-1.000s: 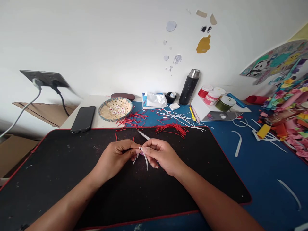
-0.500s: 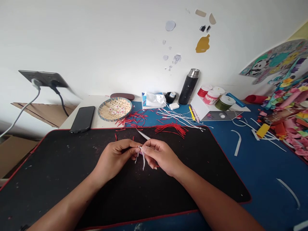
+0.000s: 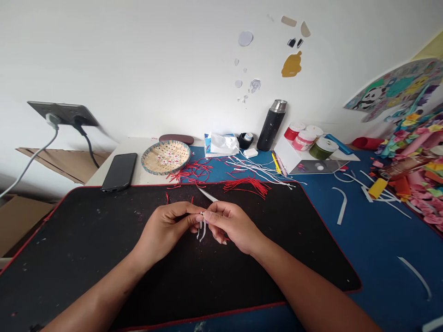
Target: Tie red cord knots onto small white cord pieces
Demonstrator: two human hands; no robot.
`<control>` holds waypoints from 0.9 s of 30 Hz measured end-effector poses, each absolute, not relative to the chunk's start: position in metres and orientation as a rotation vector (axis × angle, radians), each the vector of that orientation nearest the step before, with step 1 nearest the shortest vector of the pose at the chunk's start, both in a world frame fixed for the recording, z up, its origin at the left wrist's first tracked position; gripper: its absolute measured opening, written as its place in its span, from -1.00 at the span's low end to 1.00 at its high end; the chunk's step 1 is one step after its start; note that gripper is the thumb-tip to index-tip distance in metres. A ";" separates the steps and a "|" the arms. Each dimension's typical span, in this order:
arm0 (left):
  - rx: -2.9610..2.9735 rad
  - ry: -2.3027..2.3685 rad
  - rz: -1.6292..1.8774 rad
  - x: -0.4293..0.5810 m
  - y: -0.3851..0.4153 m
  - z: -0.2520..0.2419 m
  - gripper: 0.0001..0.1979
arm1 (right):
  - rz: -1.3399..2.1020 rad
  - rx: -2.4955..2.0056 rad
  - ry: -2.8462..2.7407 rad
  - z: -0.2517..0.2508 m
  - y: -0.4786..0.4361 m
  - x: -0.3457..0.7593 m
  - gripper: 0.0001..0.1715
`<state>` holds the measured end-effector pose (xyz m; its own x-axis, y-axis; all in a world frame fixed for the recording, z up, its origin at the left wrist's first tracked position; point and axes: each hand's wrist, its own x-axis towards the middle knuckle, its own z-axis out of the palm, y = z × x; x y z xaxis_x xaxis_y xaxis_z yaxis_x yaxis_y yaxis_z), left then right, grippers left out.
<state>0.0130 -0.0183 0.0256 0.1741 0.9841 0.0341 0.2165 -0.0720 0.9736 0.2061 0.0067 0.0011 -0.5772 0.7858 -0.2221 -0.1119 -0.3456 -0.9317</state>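
Observation:
My left hand (image 3: pixel 164 228) and my right hand (image 3: pixel 233 225) meet over the black mat, thumbs and forefingers pinched together. Between their fingertips is a thin white cord (image 3: pixel 203 233), with a small knot-like bump at the top and loose ends hanging down. A pointed, pale blade (image 3: pixel 206 194) sticks out up and to the left from behind my right hand's fingers; the rest of that tool is hidden. A bit of something red shows below my right fingers, too small to name.
Beyond the black mat (image 3: pixel 270 272) lie red cords (image 3: pixel 246 185), white cords (image 3: pixel 259 169) and a woven basket (image 3: pixel 166 157). A phone (image 3: pixel 119 172) rests at the left. A black flask (image 3: pixel 272 125) and thread spools (image 3: pixel 323 146) stand behind; paper strips (image 3: pixel 342 207) lie right.
The hanging cord ends have swung and drawn closer together, and the fingertips have shifted slightly. Both hands stay in nearly the same place.

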 end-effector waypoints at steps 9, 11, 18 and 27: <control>1.430 1.196 0.986 0.013 -0.019 0.023 -0.76 | 1.984 -0.909 -1.280 0.000 0.007 0.205 -0.52; 1.381 1.186 0.977 0.013 -0.018 0.021 -0.75 | 1.981 -0.912 -1.276 0.000 0.007 0.205 -0.51; 1.269 1.152 0.983 0.014 -0.018 0.018 -0.73 | 2.001 -0.896 -1.261 0.001 0.006 0.205 -0.50; 1.255 1.129 0.966 0.011 -0.019 0.018 -0.75 | 1.963 -0.886 -1.349 0.002 0.006 0.206 -0.49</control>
<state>0.0114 -0.0187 0.0178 0.2032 0.9738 -0.1023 0.0489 0.0942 0.9944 0.2062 0.0059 0.0020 -0.6033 0.7741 -0.1919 -0.0983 -0.3109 -0.9454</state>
